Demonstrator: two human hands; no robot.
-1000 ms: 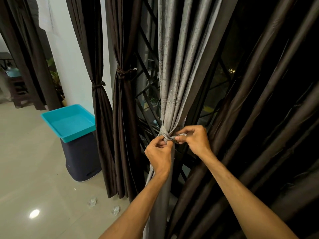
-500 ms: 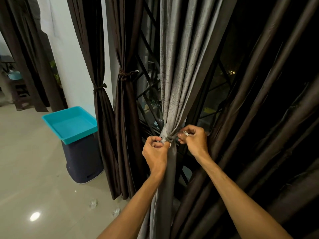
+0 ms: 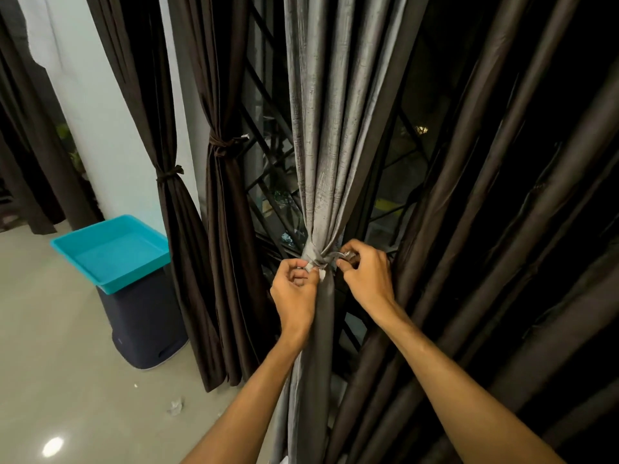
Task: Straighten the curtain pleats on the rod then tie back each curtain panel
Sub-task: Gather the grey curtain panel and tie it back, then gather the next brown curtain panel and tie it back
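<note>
A grey curtain panel (image 3: 326, 135) hangs in front of me, gathered at waist height by a grey tie-back (image 3: 316, 257) knotted around it. My left hand (image 3: 294, 293) pinches the tie's left end just below the knot. My right hand (image 3: 363, 274) pinches the other end on the right side of the knot. Two dark brown panels to the left, one (image 3: 174, 202) by the wall and one (image 3: 224, 202) beside the window, each carry a knotted tie. A dark brown panel (image 3: 502, 229) hangs loose on the right. The rod is out of view.
A black metal window grille (image 3: 268, 182) stands behind the curtains. A turquoise tray (image 3: 110, 251) sits on a dark bin (image 3: 144, 326) on the floor to the left. Small scraps (image 3: 176, 406) lie on the glossy tiled floor.
The knot has drawn tighter against the grey panel. My right hand has shifted slightly right with its tie end. The view has moved a little closer.
</note>
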